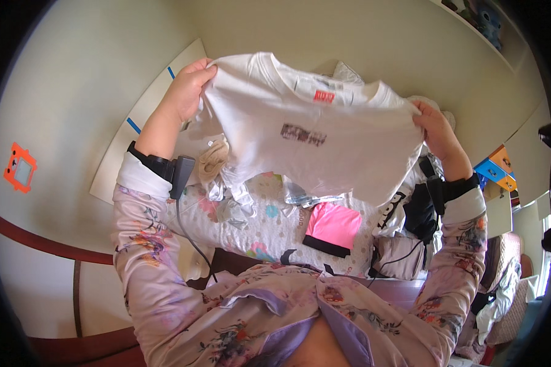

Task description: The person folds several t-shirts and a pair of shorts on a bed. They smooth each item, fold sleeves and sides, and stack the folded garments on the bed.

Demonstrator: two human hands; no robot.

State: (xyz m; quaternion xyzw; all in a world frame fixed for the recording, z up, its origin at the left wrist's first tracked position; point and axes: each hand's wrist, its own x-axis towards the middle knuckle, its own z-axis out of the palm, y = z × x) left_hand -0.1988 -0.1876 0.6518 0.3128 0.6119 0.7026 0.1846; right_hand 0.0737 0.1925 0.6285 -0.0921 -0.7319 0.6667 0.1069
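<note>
A white T-shirt (257, 131) with a small dark print on its chest and a red label inside the collar hangs spread out in the air. My left hand (193, 85) pinches it at the left shoulder. At the opposite shoulder, my right hand (436, 125) grips the cloth with fingers closed. The shirt's lower part hangs over the bed and hides some of what lies behind it. Below it, a folded pink and black garment (333, 225) rests on the patterned bedding (266, 241).
Beige and grey clothes (214, 160) lie crumpled at the left. Black garments (419, 211) and a folded greyish-pink one (401, 257) lie at the right. An orange frame (21, 167) is on the left wall. A shelf (480, 37) juts out at upper right. Cables run from both wrist straps.
</note>
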